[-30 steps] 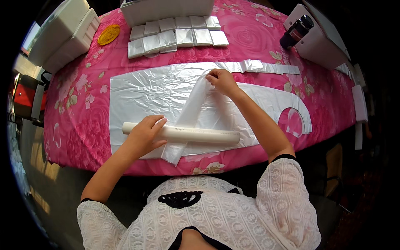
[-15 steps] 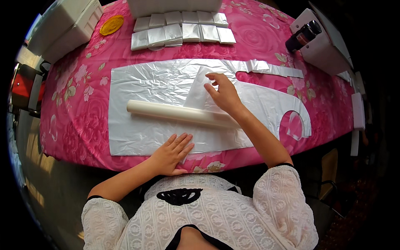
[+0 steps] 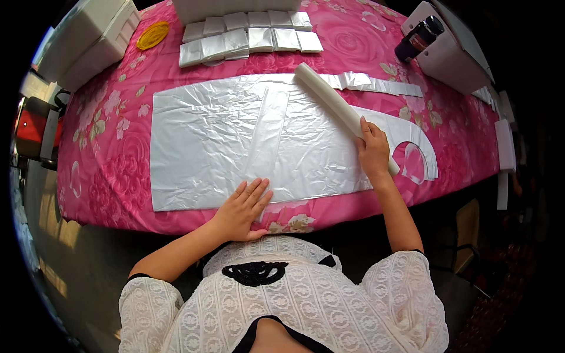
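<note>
A thin, shiny whitish plastic apron lies spread on the table, with rounded cut-outs and straps at its right end. My left hand rests flat, fingers extended, on its near edge. A narrow strip of the same film, looking like a folded band, runs across the middle of the apron up from my left hand. My right hand is closed around the lower part of a long white tube. The tube slants over the right part of the apron, its far end beyond the apron's far edge.
Rows of folded silvery-white packets lie at the back before a white box. A yellow coil sits left of them, near white foam boxes. At the back right stand a dark bottle and another white box. A pink floral cloth covers the table.
My right hand has left the strip and taken hold of the tube. The tube has swung from lying lengthwise to a steep slant at the right. The strip now lies flat; my left hand stays put.
</note>
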{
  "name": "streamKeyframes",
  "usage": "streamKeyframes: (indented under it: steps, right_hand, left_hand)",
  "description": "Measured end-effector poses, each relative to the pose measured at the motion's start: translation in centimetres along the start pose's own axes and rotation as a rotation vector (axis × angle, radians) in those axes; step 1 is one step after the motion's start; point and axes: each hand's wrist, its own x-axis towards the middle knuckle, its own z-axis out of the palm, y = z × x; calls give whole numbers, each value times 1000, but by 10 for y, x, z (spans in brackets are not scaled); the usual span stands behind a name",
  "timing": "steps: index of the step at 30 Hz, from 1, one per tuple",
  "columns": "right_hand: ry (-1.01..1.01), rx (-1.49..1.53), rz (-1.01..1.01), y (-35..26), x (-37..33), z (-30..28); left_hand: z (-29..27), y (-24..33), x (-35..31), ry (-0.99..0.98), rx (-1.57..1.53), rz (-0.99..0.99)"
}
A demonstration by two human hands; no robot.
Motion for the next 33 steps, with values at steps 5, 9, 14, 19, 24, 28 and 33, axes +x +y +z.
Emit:
streamKeyframes:
  steps: [5,9,14,19,24,28,33]
  right_hand:
    - [-27,119,-185,-40,-14,-21]
    - [-233,348,-407,-101,-28,-12]
    - [-177,351,-495,-122,14,24]
    - [-149,332,-461,-115,93,73]
    - [-94,336,-456,-120,117,75]
    - [-288,511,-607,-130,61,36]
    - [-582,569,-755,-132,-6,18]
  left_hand:
    - [5,24,2,-5,-18,-111]
    - [28,48,17,58,-5,-223]
    - [30,57,19,57,2,-267]
    - [31,52,14,30,70,-157]
    - [16,27,-2,64,-59,93]
    - [7,16,-14,162,-174,154]
    - [7,8,-13,249,-222,238]
